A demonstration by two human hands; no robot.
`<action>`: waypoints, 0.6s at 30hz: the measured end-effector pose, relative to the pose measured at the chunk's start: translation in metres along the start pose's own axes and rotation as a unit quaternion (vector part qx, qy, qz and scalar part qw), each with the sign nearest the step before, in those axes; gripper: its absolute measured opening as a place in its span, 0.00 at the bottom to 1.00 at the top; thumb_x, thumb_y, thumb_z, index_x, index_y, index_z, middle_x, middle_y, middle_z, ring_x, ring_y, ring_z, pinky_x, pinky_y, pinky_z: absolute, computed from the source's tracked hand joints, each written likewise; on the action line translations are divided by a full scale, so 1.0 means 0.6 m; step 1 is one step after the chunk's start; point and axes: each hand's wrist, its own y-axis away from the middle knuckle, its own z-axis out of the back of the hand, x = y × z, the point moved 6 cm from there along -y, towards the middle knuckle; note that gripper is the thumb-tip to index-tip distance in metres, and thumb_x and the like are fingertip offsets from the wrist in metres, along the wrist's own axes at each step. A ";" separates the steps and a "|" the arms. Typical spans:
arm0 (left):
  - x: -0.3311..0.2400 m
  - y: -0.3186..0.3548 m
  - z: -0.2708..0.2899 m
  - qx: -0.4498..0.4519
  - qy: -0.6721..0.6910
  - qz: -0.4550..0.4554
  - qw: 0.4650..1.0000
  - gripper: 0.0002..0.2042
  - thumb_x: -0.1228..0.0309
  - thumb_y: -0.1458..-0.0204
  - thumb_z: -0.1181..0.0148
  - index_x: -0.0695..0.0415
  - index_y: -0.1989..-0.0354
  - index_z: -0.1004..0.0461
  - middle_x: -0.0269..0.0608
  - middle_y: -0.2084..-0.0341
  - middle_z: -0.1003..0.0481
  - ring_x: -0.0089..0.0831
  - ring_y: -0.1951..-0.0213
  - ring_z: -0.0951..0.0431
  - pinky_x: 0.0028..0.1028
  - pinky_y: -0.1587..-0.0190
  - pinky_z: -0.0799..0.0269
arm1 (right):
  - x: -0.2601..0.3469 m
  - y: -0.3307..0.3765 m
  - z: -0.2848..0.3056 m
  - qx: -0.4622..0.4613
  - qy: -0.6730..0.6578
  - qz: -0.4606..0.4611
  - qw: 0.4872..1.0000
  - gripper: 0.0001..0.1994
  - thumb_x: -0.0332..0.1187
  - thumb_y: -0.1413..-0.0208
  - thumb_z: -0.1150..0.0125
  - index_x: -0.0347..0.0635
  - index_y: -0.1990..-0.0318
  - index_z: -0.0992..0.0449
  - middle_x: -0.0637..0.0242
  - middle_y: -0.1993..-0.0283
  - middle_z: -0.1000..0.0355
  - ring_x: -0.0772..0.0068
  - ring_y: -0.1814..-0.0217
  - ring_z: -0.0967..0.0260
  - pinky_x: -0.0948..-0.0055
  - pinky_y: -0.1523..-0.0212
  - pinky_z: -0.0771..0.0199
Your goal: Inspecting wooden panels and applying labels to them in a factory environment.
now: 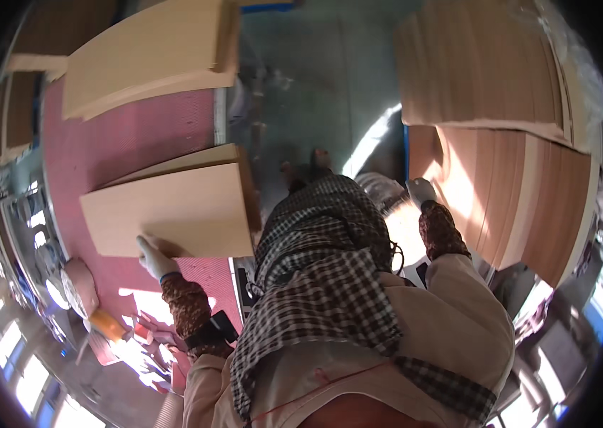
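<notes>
My left hand [153, 258], in a pale glove, is at the near edge of a flat tan board [173, 214]. Its thumb lies on the board's top and the other fingers are mostly hidden at the edge. Another tan board [180, 162] shows beneath and behind this one, slightly askew. On the other side, my right hand [422, 191], also gloved, looks closed beside the stack of brown boards [515, 192]. Whatever it may hold is lost against a bright sunlit patch.
A pink-red table surface [77, 167] carries the boards on the left, with a thicker tan pile [148, 60] at its far end. More brown boards [476, 64] are stacked at the far right. Between them runs a grey-green floor [323, 71]. Reddish pieces [162, 342] lie at lower left.
</notes>
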 end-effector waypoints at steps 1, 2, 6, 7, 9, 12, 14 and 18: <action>-0.007 0.017 -0.033 0.041 -0.008 0.012 0.999 0.48 0.37 0.45 0.39 0.74 0.34 0.42 0.63 0.40 0.33 0.47 0.43 0.27 0.42 0.42 0.27 | -0.081 -0.001 -0.039 0.014 -0.030 -0.092 0.995 0.23 0.49 0.40 0.44 0.48 0.41 0.24 0.45 0.38 0.27 0.44 0.36 0.30 0.53 0.36 0.31; 0.003 0.017 -0.065 0.057 -0.034 0.012 0.998 0.48 0.37 0.45 0.39 0.74 0.34 0.42 0.63 0.40 0.33 0.47 0.43 0.27 0.42 0.42 0.27 | -0.133 0.003 -0.064 0.012 -0.023 -0.132 0.991 0.27 0.51 0.40 0.44 0.48 0.38 0.26 0.47 0.36 0.28 0.47 0.34 0.31 0.55 0.34 0.32; 0.016 0.015 -0.102 -0.041 -0.113 -0.010 0.993 0.49 0.37 0.44 0.41 0.76 0.34 0.43 0.65 0.39 0.32 0.50 0.43 0.26 0.44 0.41 0.27 | -0.106 0.016 -0.098 0.039 0.088 -0.150 0.984 0.41 0.57 0.44 0.38 0.46 0.26 0.40 0.49 0.34 0.30 0.45 0.33 0.32 0.50 0.35 0.31; 0.018 0.026 -0.120 -0.068 -0.118 0.003 0.991 0.49 0.37 0.43 0.41 0.77 0.35 0.42 0.66 0.39 0.32 0.51 0.44 0.25 0.44 0.41 0.27 | -0.085 -0.003 -0.089 0.005 0.132 -0.132 0.982 0.43 0.58 0.44 0.37 0.47 0.25 0.41 0.49 0.36 0.30 0.43 0.34 0.33 0.48 0.37 0.30; 0.010 0.044 -0.156 -0.062 -0.120 -0.002 0.991 0.47 0.37 0.43 0.43 0.77 0.35 0.41 0.67 0.39 0.31 0.52 0.44 0.25 0.43 0.41 0.26 | -0.080 -0.034 -0.093 -0.029 0.148 -0.095 0.984 0.41 0.56 0.46 0.35 0.49 0.27 0.39 0.52 0.39 0.30 0.45 0.36 0.34 0.48 0.38 0.32; 0.013 0.037 -0.147 -0.076 -0.148 0.003 0.986 0.47 0.37 0.42 0.45 0.77 0.36 0.39 0.65 0.40 0.30 0.52 0.44 0.24 0.43 0.41 0.27 | -0.016 -0.063 -0.120 -0.039 0.208 0.187 0.959 0.29 0.53 0.47 0.34 0.47 0.42 0.27 0.53 0.39 0.31 0.49 0.35 0.37 0.49 0.35 0.39; 0.007 0.041 -0.139 -0.085 -0.161 -0.004 0.983 0.47 0.37 0.42 0.46 0.76 0.35 0.40 0.64 0.40 0.30 0.52 0.44 0.24 0.42 0.41 0.27 | -0.017 -0.076 -0.103 -0.034 0.225 0.135 0.964 0.28 0.52 0.47 0.37 0.44 0.44 0.27 0.51 0.39 0.31 0.47 0.33 0.38 0.45 0.31 0.43; -0.019 0.058 -0.179 -0.034 -0.098 -0.014 0.995 0.46 0.38 0.42 0.47 0.75 0.34 0.41 0.64 0.41 0.30 0.50 0.44 0.24 0.41 0.41 0.27 | -0.307 -0.175 -0.098 0.000 -0.023 -0.237 0.971 0.37 0.59 0.40 0.55 0.36 0.36 0.29 0.45 0.32 0.32 0.44 0.28 0.37 0.50 0.29 0.38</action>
